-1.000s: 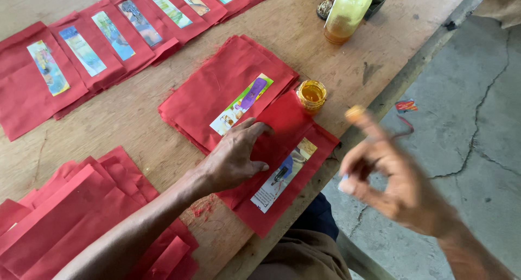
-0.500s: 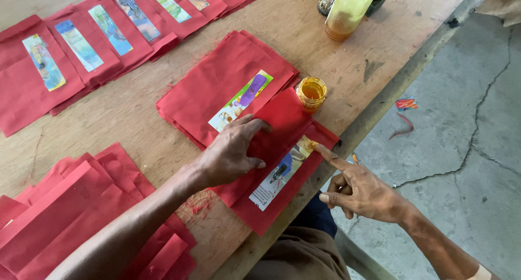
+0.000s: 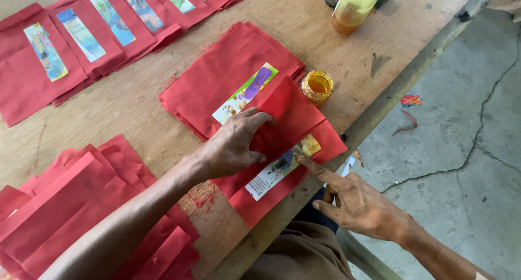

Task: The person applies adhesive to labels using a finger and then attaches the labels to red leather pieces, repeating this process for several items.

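Note:
My left hand [image 3: 234, 144] lies flat on a folded red paper sheet [image 3: 296, 114], pressing it onto the stack of red sheets [image 3: 222, 74] in the middle of the wooden table. My right hand [image 3: 355, 201] points its index finger onto the white picture label [image 3: 274, 171] near the table's front edge, the other fingers curled. Another colourful label [image 3: 245, 93] shows on the sheet above. A small open jar of yellow glue [image 3: 317, 87] stands just right of the stack.
A row of red sheets with picture labels [image 3: 81, 36] lies along the back left. A loose pile of plain red sheets [image 3: 65, 204] sits at the front left. A yellowish bottle [image 3: 355, 8] stands at the back. Concrete floor [image 3: 461, 139] lies to the right.
My right hand came down from the air beside the table and put its fingertip on the white label. My left hand stayed pressed on the red sheet.

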